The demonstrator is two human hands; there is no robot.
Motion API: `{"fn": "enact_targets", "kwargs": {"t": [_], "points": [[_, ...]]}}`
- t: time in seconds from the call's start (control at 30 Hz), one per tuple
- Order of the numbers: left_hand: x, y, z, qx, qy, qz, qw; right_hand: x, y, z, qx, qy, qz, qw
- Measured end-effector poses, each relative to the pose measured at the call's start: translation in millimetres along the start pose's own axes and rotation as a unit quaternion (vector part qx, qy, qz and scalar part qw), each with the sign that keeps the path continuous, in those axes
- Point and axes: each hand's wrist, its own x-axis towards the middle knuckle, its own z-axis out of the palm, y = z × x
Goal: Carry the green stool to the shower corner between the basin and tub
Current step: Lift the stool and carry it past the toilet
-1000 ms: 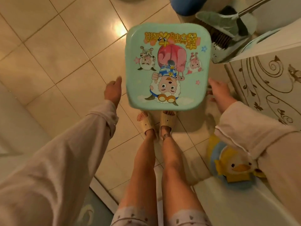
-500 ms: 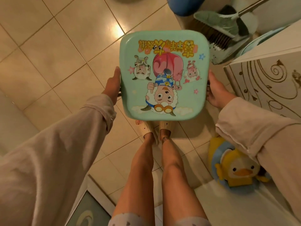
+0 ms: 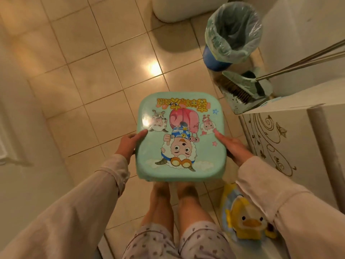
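Note:
The green stool (image 3: 179, 111) has a square mint seat printed with cartoon sheep, seen from above in the middle of the view. It is held up off the tiled floor, above my legs. My left hand (image 3: 128, 144) grips its left edge with the thumb on the seat. My right hand (image 3: 233, 146) grips its right edge the same way. The stool's legs are hidden under the seat.
A blue bin with a plastic liner (image 3: 231, 32) stands at the back right, with a broom and dustpan (image 3: 242, 86) beside it. A white cabinet with swirl patterns (image 3: 276, 139) is on the right. A yellow duck toy (image 3: 246, 221) lies by my right leg. A white rounded fixture (image 3: 179, 8) sits at the top.
Both hands closed onto the stool's sides and lifted it toward me. The view now shows more of the floor ahead, with the bin in sight.

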Motion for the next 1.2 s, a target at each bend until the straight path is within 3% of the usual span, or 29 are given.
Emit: {"fn": "enact_targets", "kwargs": {"t": [0.23, 0.7, 0.93, 1.2], "points": [[-68, -2, -46, -0.036, -0.03, -0.051, 0.998, -53, -24, 26, -0.052, -0.028, -0.002, 0.998], [-129, 1, -115, -0.162, 0.015, 0.045, 0.986, -92, -90, 88, -0.162, -0.054, -0.114, 0.979], [-131, -2, -146, -0.197, 0.025, 0.074, 0.977, -96, -129, 120, -0.224, -0.099, -0.121, 0.962], [-97, 51, -202, -0.206, 0.019, 0.045, 0.977, -80, -206, 182, -0.279, -0.068, -0.119, 0.951]]}}
